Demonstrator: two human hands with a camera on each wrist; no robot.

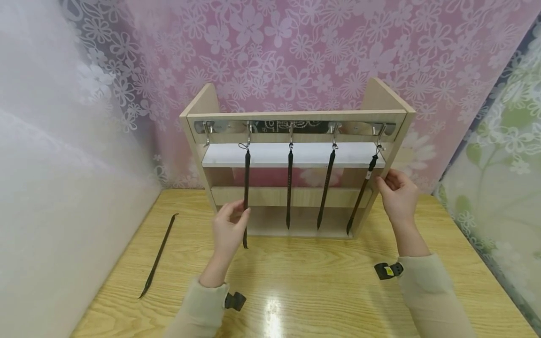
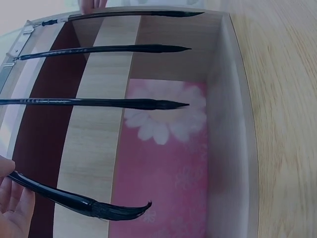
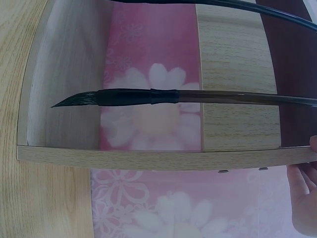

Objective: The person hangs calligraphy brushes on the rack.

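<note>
My left hand [image 1: 228, 230] pinches a dark calligraphy brush [image 1: 247, 173] partway down its handle. This brush's cord loop [image 1: 243, 146] is right by the second hook from the left, and its tip [image 2: 121, 210] bends in the left wrist view. Three more brushes hang to its right: a middle one [image 1: 289, 188], another [image 1: 326, 188], and a rightmost one [image 1: 362, 192] with a white label. My right hand [image 1: 399, 197] holds the right side panel of the wooden rack [image 1: 296, 196], thumb at its front edge; the right wrist view shows its fingers [image 3: 299, 186] at that panel.
Another brush [image 1: 160, 253] lies on the wooden table [image 1: 304, 291] to the left. The leftmost hook [image 1: 206, 136] on the metal strip bears no brush. A white shelf [image 1: 270, 155] sits behind the brushes. Walls stand at the left, back and right.
</note>
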